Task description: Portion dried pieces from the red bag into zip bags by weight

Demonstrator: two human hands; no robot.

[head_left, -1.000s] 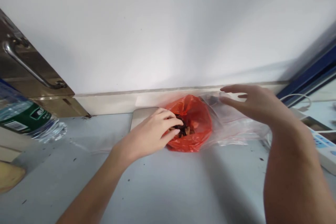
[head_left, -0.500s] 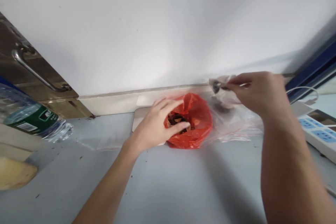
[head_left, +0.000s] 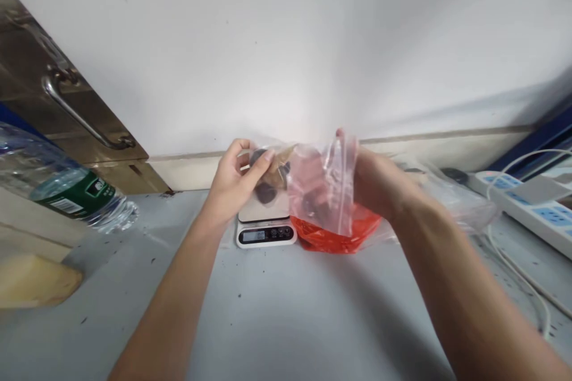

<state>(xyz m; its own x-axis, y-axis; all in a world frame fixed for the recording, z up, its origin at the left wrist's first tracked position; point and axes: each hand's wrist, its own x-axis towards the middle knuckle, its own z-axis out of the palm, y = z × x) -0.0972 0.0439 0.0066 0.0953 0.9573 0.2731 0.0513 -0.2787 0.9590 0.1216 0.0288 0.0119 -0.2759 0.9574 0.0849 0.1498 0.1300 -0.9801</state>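
Tabletop [head_left: 286, 315]: 1 scale [head_left: 267, 234], 1 red bag [head_left: 337, 241], L hand [head_left: 232, 181] pinching 1 clear bag [head_left: 328, 190], R hand [head_left: 372, 177] grip unclear.

The plastic bag [head_left: 333, 190] is clear, with pinkish red showing through; the pieces [head_left: 267, 193] in it look dark brown to black. A second bag [head_left: 330, 241] is bright red. The scale [head_left: 266, 244] is white, its plate [head_left: 274, 211] pale beige, its panel [head_left: 273, 232] black. The bottle [head_left: 118, 209] is clear, its label [head_left: 80, 195] green with white print. The table [head_left: 286, 321] is blue-grey with dark specks, the power strip [head_left: 531, 207] white with light-blue patches.
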